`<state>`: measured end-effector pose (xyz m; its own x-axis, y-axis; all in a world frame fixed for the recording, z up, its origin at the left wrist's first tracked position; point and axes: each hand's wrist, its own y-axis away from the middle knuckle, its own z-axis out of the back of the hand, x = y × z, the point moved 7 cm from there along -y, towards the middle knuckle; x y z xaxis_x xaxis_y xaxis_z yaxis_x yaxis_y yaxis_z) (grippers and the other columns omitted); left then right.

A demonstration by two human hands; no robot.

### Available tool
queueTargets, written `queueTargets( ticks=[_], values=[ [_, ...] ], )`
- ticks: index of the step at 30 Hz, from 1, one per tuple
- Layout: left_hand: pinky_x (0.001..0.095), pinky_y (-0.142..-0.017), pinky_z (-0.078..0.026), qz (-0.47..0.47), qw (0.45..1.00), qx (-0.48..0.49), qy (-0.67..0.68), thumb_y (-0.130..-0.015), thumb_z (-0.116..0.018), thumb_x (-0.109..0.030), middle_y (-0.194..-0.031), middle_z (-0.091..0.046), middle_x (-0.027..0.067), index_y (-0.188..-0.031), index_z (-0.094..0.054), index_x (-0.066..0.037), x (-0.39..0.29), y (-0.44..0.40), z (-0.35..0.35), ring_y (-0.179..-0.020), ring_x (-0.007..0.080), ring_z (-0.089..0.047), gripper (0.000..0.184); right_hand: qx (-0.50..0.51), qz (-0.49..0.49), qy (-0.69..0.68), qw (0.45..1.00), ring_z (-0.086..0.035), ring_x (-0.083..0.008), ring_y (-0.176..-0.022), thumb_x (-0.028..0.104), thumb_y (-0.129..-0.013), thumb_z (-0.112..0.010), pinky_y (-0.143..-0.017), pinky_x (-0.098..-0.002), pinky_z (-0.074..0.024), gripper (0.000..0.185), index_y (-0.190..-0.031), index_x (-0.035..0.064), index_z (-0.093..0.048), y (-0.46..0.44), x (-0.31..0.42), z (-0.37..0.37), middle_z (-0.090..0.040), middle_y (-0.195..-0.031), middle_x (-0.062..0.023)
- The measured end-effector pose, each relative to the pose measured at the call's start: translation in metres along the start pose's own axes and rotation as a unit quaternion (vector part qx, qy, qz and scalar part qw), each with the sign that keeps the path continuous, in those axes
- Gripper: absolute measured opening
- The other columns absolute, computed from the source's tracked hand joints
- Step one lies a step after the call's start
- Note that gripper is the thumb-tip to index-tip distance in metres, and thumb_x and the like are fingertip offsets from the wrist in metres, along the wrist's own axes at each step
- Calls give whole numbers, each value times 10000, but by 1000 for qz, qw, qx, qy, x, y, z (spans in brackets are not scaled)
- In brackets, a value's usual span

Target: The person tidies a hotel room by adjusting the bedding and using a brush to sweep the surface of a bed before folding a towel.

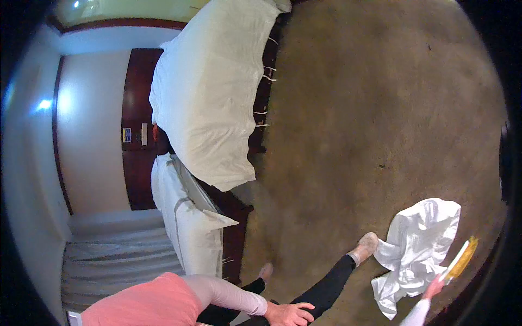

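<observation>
My left hand [289,313] lies on my bent leg in black trousers, its fingers spread over the cloth and nothing in them. At the lower right, my right hand [433,286] is closed round the handle of a brush [466,259] with yellow bristles and a white back. Just beside that hand a crumpled white sheet or cloth [421,233] lies on the floor, close to my shoe [368,243]. Part of the right hand's grip is hard to make out at this size.
The view is turned sideways. A bed [212,92] with a white cover over a dark base stands at the upper middle. A second bed [187,233] with rumpled white bedding is below it, near a grey curtain [117,261]. The brown floor [353,119] stretches across the right.
</observation>
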<state>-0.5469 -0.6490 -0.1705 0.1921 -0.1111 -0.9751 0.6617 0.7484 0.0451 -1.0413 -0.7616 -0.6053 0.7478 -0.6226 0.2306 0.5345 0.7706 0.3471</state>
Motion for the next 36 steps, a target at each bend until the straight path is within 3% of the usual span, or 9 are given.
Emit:
queueTargets(
  ticks=[11,15,16,20,21,22,27,32,36],
  values=[
    [511,-984,-248,93,988,-88,-84,-758,-557,-205,-883,-540,70,-788,-616,-60,-13,116,-48,-1080,264,-435,160,156,203,11,967,-565,-387,-642,308,-807,-596,-606,-489,-449,355,-774,-45,-591,380,185,51,-578,-690,-231],
    [537,-935,-332,162,980,-86,-76,-864,-490,-301,-1274,-463,66,-967,-633,-129,-11,196,-69,-1263,325,-306,247,264,278,-123,916,-507,-439,-632,176,-732,-549,-588,-469,-409,286,-851,-84,-555,440,206,26,-549,-695,-285],
    [531,-929,-369,192,979,-42,-53,-895,-450,-333,-1422,-322,72,-1077,-604,-164,-6,223,-73,-1289,393,-274,292,269,351,-120,889,-434,-263,-523,226,-792,-577,-519,-432,-367,314,-726,-77,-527,511,300,112,-502,-606,-144],
    [419,-936,-422,127,970,104,-177,-902,-440,-229,-1270,-493,161,-1135,-563,-53,12,378,-63,-1161,317,-474,317,267,388,69,880,-518,-406,-650,194,-781,-529,-606,-451,-417,281,-890,-61,-574,602,357,139,-559,-688,-224],
    [397,-911,-444,365,931,-10,11,-900,-434,-208,-1238,-515,137,-1108,-577,-62,-7,451,-13,-1159,285,-482,291,269,405,70,871,-514,-400,-644,197,-784,-532,-601,-449,-414,278,-884,-59,-572,633,385,138,-557,-685,-219],
    [418,-908,-448,290,952,-37,-91,-898,-423,-210,-1171,-560,138,-1113,-587,-82,10,515,-15,-1125,303,-508,299,272,425,70,860,-510,-393,-638,200,-787,-535,-595,-447,-411,276,-879,-58,-570,668,419,135,-554,-681,-214],
    [480,-885,-457,722,670,-167,51,-833,-513,-376,-1233,-570,70,-1183,-602,-193,-82,837,-8,-1139,298,-534,405,301,504,68,806,-491,-359,-607,213,-800,-550,-567,-436,-395,268,-852,-50,-562,787,557,117,-541,-664,-190],
    [437,-886,-468,800,475,-248,269,-802,-610,-381,-1225,-579,76,-1156,-627,-144,-152,956,-108,-1090,301,-570,426,320,546,72,771,-471,-324,-576,226,-814,-566,-539,-425,-380,269,-825,-43,-554,857,658,106,-528,-646,-166],
    [425,-781,-504,741,594,-265,167,-812,-561,-323,-1040,-640,116,-1116,-638,-111,-81,929,-125,-962,304,-616,379,326,549,69,767,-455,-297,-551,236,-825,-578,-517,-416,-367,276,-803,-37,-548,884,736,91,-518,-632,-147]
  ],
)
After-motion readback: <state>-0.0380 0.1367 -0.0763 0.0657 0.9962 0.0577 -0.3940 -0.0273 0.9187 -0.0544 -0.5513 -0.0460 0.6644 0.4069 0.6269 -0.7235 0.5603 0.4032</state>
